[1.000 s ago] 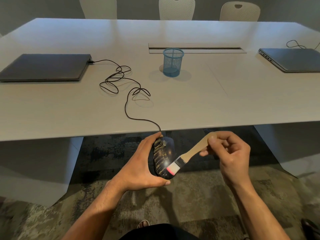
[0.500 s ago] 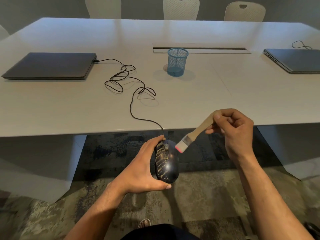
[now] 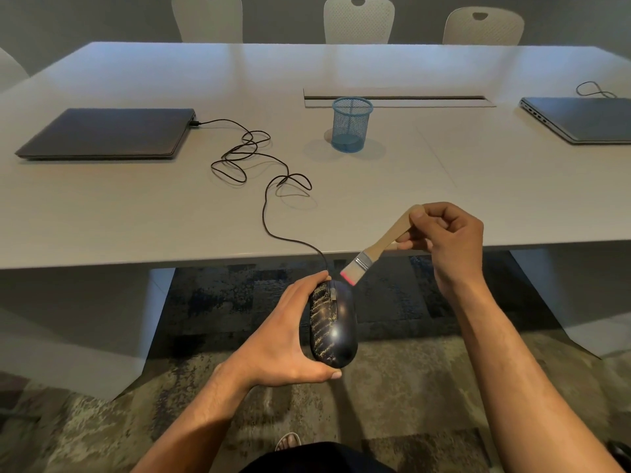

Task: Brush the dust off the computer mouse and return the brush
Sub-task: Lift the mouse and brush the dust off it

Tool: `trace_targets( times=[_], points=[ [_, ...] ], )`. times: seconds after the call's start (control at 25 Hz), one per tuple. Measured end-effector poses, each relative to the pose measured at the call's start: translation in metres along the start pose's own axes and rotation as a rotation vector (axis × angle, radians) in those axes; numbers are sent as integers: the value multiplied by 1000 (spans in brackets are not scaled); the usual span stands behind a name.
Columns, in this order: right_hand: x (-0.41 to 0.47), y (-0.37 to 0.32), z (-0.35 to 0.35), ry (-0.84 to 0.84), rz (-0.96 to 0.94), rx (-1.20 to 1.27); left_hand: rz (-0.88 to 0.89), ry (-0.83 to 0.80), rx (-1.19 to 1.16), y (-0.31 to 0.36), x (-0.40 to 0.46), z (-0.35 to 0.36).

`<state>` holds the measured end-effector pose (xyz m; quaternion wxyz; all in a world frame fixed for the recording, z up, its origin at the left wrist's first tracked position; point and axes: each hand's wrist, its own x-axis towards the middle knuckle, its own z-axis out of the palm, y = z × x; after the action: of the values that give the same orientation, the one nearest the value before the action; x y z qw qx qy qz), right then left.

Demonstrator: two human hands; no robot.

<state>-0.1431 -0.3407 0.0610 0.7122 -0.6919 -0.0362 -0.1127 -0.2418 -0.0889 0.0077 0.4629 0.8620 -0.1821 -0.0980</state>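
A black computer mouse (image 3: 336,327) with pale dust streaks on its left half is held below the table's front edge, gripped from the left by my left hand (image 3: 283,339). Its cable (image 3: 264,203) runs up over the table to a closed laptop (image 3: 106,133). My right hand (image 3: 447,237) pinches the wooden handle of a small brush (image 3: 377,249). The brush slants down to the left, and its pink-tipped bristles hover just above the front end of the mouse.
A blue mesh pen cup (image 3: 351,124) stands mid-table in front of a cable slot (image 3: 399,100). A second closed laptop (image 3: 584,119) lies at the right. The white table (image 3: 136,206) has chairs (image 3: 358,20) behind it. Patterned carpet lies below.
The brush has lifted from the rear right of the mouse to just above its front end. My right hand rose with it. The mouse stays in my left hand.
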Motion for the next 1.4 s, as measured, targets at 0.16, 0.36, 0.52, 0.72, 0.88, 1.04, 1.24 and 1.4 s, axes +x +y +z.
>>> trace_targets(
  times=[0.16,0.36,0.52,0.72,0.88,1.04,1.24,1.4],
  points=[
    [-6,3,7,-58,8,-87,6,-9,8,2,-1,2],
    [-13,4,-3,106,25,-67,-5,7,-8,2,-2,1],
    [-36,1,-30,-208,-31,148,-22,25,-39,2,-1,-1],
    [-54,13,-32,-347,-2,176,-30,29,-50,4,1,-5],
    [-42,28,-19,-40,110,241,-29,30,-46,5,1,-8],
    [-36,34,-19,101,160,291,-30,24,-41,5,-2,-9],
    [-60,36,-40,-92,186,457,-37,49,-51,1,-4,-10],
    [-65,43,-29,-193,182,438,-32,33,-48,4,-2,-7]
  ],
)
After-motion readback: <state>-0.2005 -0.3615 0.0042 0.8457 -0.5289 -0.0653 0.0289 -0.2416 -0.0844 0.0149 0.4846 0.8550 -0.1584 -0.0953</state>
